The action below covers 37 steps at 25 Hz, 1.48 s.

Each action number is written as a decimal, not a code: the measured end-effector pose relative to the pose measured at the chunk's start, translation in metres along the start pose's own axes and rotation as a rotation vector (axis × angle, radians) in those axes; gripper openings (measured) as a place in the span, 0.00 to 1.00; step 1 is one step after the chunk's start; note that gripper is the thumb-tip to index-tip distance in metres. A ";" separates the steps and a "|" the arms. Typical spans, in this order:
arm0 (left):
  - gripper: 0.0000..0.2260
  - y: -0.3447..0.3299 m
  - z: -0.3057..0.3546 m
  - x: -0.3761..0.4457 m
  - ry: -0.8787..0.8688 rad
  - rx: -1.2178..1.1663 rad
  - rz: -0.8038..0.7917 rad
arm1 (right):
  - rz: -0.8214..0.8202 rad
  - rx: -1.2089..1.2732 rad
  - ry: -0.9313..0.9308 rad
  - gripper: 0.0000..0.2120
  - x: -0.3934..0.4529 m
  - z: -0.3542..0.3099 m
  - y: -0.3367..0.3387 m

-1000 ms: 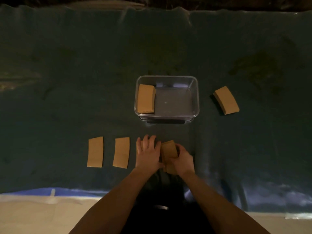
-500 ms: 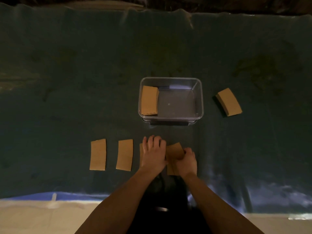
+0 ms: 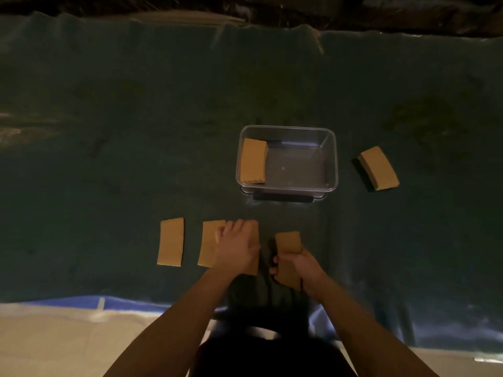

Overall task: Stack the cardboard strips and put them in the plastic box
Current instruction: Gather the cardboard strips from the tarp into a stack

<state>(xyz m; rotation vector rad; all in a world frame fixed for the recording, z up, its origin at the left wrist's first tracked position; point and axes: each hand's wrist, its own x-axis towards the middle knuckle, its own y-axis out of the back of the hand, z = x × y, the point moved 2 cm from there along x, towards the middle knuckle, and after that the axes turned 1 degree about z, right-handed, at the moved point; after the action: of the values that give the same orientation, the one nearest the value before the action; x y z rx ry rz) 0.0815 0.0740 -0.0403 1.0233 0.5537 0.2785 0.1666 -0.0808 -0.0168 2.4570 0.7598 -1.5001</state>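
your right hand (image 3: pixel 299 265) grips a strip stack (image 3: pixel 288 242); your left hand (image 3: pixel 236 247) lies flat, fingers spread, hiding a strip (image 3: pixel 254 265). two loose strips (image 3: pixel 171 242) sit beyond its fingertips' left, the box (image 3: pixel 330 159) ahead.

The left hand (image 3: pixel 237 247) is laid palm down, fingers spread forward. The right hand (image 3: pixel 298 263) is curled closed, both forearms extended.

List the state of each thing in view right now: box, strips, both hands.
plastic box: open, no lid, one stack inside at its left end
stack in box: lying flat
stack right of box: on cloth, untouched
far-left strip: flat, free
second strip: flat, left hand reaching over it
right hand: gripping strips
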 end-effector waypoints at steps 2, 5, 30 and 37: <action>0.38 0.006 -0.027 -0.001 0.085 0.150 -0.100 | -0.008 0.014 -0.012 0.21 -0.002 0.003 0.000; 0.49 0.007 -0.037 -0.004 0.114 0.246 -0.210 | -0.003 0.051 -0.029 0.21 -0.005 0.008 0.001; 0.26 0.032 -0.080 0.001 0.403 -0.112 -0.131 | -0.007 -0.018 0.115 0.17 -0.011 0.005 -0.006; 0.17 0.044 -0.080 0.000 0.569 -0.214 -0.073 | -0.032 -0.012 0.128 0.16 -0.017 0.005 -0.006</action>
<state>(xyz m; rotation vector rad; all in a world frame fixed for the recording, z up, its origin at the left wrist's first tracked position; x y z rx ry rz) 0.0384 0.1545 -0.0344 0.7076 1.0481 0.5586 0.1537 -0.0832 -0.0034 2.5638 0.8323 -1.3546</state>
